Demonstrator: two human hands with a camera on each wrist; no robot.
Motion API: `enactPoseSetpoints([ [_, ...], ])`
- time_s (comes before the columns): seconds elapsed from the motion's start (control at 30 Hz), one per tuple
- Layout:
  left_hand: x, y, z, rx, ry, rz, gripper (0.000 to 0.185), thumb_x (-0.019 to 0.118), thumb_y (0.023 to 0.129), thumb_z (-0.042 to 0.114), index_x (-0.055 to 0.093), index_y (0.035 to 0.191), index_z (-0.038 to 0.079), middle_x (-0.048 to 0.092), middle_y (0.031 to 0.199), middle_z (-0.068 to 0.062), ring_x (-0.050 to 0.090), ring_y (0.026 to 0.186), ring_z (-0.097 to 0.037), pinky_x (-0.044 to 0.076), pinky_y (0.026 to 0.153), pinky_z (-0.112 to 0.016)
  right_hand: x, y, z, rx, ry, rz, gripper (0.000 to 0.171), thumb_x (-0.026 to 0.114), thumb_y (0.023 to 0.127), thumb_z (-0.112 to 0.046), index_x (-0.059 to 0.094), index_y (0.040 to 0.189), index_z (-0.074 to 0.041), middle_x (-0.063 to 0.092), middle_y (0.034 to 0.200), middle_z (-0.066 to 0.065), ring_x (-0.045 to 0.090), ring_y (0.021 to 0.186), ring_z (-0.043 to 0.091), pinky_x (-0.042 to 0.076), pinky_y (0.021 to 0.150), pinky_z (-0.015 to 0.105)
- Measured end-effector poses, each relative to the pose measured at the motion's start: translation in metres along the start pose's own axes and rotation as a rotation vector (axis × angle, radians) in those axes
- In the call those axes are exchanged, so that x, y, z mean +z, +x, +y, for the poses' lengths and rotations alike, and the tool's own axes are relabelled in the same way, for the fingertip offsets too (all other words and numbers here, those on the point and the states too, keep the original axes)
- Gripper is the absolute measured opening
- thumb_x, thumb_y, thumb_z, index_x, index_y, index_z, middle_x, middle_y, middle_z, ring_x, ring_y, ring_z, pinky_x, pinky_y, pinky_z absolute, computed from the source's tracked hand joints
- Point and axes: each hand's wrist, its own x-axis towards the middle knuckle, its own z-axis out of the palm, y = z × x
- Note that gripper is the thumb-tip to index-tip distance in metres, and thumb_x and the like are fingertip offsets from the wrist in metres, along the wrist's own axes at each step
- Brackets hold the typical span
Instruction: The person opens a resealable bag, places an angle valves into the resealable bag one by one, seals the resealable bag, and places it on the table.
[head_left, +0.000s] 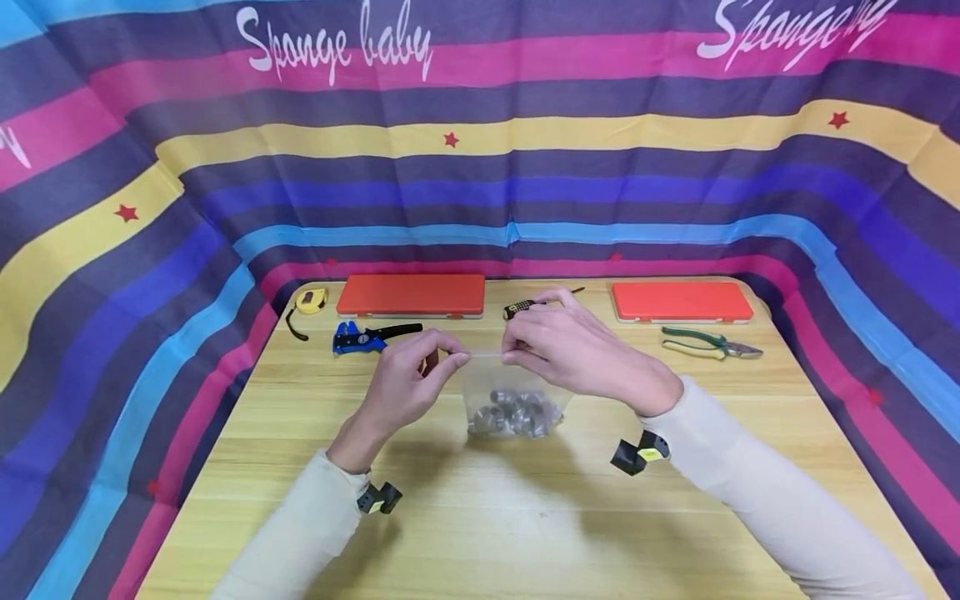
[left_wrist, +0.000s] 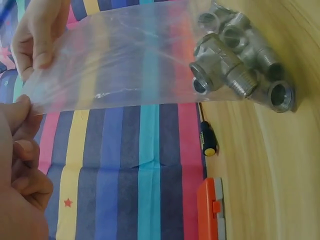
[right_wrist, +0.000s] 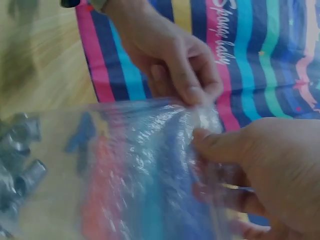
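While both forearms angle inward over the table [head_left: 525, 533], we pinch the top edge of the clear bag [head_left: 498, 379] with left hand [head_left: 408, 379] and right hand [head_left: 573, 350], fingers curled. Metal fittings [head_left: 513, 412] sag low inside, above the tabletop. Beyond: screwdriver [head_left: 528, 306], red cases [head_left: 411, 295].

I see a thin, clear plastic bag [head_left: 504, 385], glossy and creased, with dull grey metal pipe fittings [left_wrist: 239, 65], threaded at their ends, inside it. My surface [head_left: 525, 517] looks like pale wood with a smooth, matt grain. The two orange cases [head_left: 411, 295] look like hard plastic. The striped backdrop [head_left: 480, 183] is matt woven cloth. The pliers [head_left: 708, 343] have bare metal jaws and green grips.
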Motion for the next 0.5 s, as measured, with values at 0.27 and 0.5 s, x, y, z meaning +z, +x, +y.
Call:
enactPoseSetpoints([
  [0.27,0.004,-0.002,0.001,0.022,-0.021,0.031,0.017,0.082,0.092,-0.004,0.075,0.101,0.008,0.066,0.078,0.001,0.043,0.058,-0.006,0.033,0.051,-0.017,-0.009,-0.015,0.003,0.044,-0.052,-0.001,0.015,0.084,0.098,-0.025,0.071,0.091,-0.022,0.073,0.087,-0.012,0.066,0.082,0.007,0.041,0.115,0.053],
  [0.5,0.005,-0.005,0.0,-0.001,-0.035,0.038,0.017,0.08,0.093,-0.006,0.075,0.102,0.008,0.065,0.076,0.002,0.043,0.058,-0.005,0.034,0.05,-0.019,-0.006,-0.018,0.007,-0.003,-0.074,0.024,0.019,0.084,0.098,-0.029,0.069,0.089,-0.021,0.07,0.083,-0.012,0.066,0.081,0.008,0.043,0.114,0.053],
])
